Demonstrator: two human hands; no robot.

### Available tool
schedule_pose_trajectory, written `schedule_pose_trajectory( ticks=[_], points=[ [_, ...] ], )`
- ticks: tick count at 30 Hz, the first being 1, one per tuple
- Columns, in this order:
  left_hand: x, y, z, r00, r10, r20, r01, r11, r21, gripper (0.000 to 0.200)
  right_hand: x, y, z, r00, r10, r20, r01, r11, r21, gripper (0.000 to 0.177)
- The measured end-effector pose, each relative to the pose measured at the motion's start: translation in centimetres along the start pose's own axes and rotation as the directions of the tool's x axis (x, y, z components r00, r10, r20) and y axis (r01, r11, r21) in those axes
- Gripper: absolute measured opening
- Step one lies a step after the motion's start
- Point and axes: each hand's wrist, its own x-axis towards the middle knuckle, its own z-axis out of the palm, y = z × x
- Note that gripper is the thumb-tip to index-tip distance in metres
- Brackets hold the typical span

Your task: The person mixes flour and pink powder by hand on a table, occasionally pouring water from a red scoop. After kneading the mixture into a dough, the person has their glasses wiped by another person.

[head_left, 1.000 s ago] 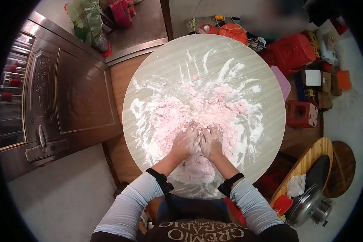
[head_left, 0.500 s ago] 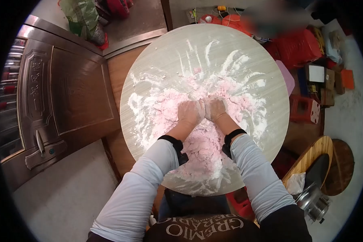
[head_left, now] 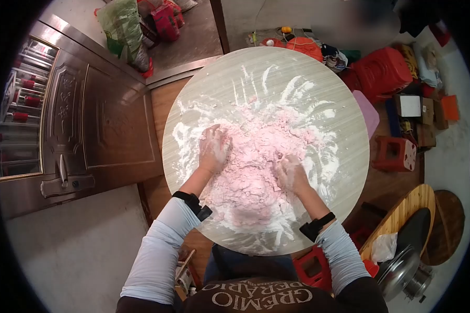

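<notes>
A wide heap of crumbly pink dough [head_left: 250, 175] mixed with white flour spreads over the middle of the round table [head_left: 344, 115]. My left hand [head_left: 214, 149] lies at the heap's left edge, fingers stretched forward and slightly apart, dusted with flour. At the right side of the heap, my right hand [head_left: 291, 173] has its fingers curled into the dough, and flour coats its knuckles. How much dough sits within those fingers is hidden. Loose white flour [head_left: 326, 156] streaks the tabletop around the heap. Both wrists wear black bands over light sleeves.
To the left stands a brown door [head_left: 115, 115] with a handle. Red stools [head_left: 394, 154], boxes [head_left: 410, 106] and a red container [head_left: 381, 70] fill the right side. A round wooden board [head_left: 428, 208] and a metal pot [head_left: 402, 276] are at lower right.
My hands were together at the heap's centre and have moved apart, the left outward to the left, the right outward and nearer to me. The dough between them now shows. The view has shifted slightly.
</notes>
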Motion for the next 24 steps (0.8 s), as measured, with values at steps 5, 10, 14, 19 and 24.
schedule_pose_trajectory(
  ticks=[5, 10, 14, 19, 24],
  points=[
    [2.1, -6.5, 4.9, 0.934, -0.350, 0.066, 0.352, 0.876, -0.329, 0.032, 5.7, 8.5, -2.1, 0.970, 0.135, -0.202, -0.174, 0.966, -0.191, 0.038],
    [1.2, -7.6, 10.0, 0.923, -0.369, 0.113, 0.375, 0.790, -0.485, 0.038, 7.2, 7.1, 1.3, 0.893, 0.342, -0.291, -0.329, 0.940, 0.095, 0.034],
    [2.1, -4.1, 7.7, 0.980, -0.077, 0.184, 0.098, 0.990, -0.104, 0.033, 9.1, 3.0, 0.8, 0.891, 0.435, -0.129, -0.424, 0.899, 0.107, 0.042],
    [3.3, -2.0, 7.0, 0.963, -0.031, 0.268, 0.120, 0.939, -0.321, 0.035, 11.9, 2.7, 3.4, 0.930, 0.361, 0.072, -0.365, 0.930, 0.037, 0.049],
    [2.3, -1.4, 8.9, 0.914, -0.061, 0.400, 0.252, 0.859, -0.445, 0.050, 11.5, 0.7, 5.0, 0.919, 0.278, 0.278, -0.237, 0.956, -0.173, 0.054]
  ],
)
